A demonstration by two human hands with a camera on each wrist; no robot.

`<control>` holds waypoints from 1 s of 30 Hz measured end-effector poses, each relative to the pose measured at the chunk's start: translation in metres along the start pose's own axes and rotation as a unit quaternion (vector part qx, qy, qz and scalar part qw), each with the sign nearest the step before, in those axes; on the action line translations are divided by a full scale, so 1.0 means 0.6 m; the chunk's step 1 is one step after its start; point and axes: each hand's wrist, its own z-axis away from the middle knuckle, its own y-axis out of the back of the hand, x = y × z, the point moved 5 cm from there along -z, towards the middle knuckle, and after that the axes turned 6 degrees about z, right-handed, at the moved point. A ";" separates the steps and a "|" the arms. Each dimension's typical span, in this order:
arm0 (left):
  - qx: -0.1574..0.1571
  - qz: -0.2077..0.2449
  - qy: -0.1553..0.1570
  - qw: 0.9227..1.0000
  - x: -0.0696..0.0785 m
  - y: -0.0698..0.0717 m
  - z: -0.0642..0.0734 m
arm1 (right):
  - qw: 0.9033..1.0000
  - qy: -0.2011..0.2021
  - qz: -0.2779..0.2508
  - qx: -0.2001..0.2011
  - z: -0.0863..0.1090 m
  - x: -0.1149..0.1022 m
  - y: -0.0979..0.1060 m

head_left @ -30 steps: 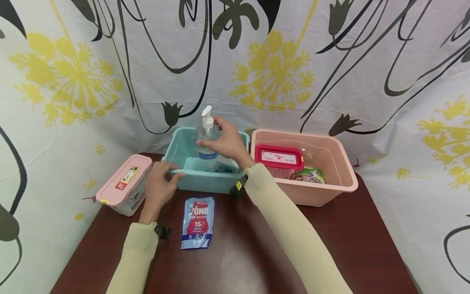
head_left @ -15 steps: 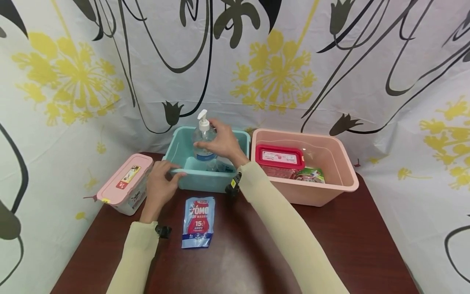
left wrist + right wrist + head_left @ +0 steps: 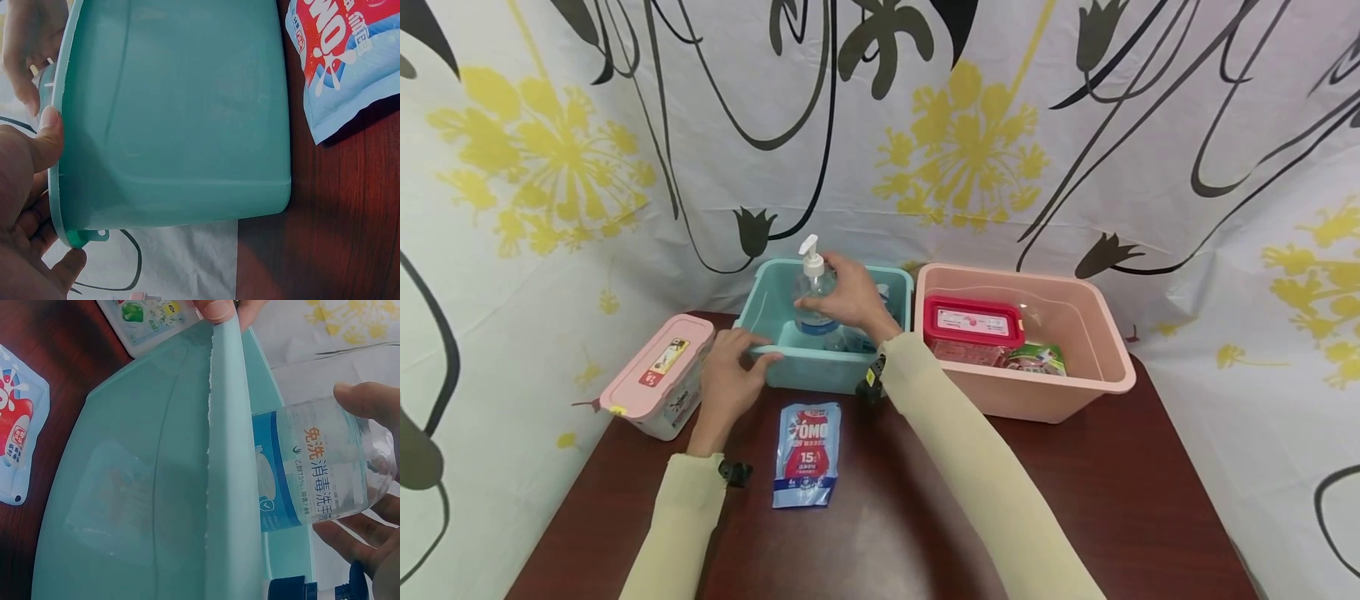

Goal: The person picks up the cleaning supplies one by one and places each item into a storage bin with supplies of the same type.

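My right hand (image 3: 850, 293) holds a clear pump bottle of hand sanitizer (image 3: 807, 293) by its upper body, thumb and fingers on opposite sides. The bottle has a white pump top and a blue label (image 3: 275, 472); it stands nearly upright, its lower part inside a teal storage bin (image 3: 820, 372). Whether its base touches the bin floor is hidden. My left hand (image 3: 728, 379) grips the bin's rim at the front left corner, the thumb (image 3: 50, 134) on one side and fingers on the other. Another bottle with a dark blue pump (image 3: 294, 589) lies in the bin.
A blue OMO pouch (image 3: 807, 457) lies flat on the dark table (image 3: 850, 550) in front of the bin. Left of it stands a pink-lidded box (image 3: 658, 367). To the right, a pink bin (image 3: 1022, 392) holds a red-lidded container (image 3: 973, 323) and a green packet (image 3: 1036, 358).
My right hand has lowered the hand sanitizer bottle deeper into the teal bin and shifted it slightly left. The left hand has stayed on the rim.
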 end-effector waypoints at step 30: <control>0.004 -0.004 -0.007 1.000 -0.004 -0.004 -0.002 | 0.999 0.001 0.018 -0.035 -0.008 -0.008 -0.028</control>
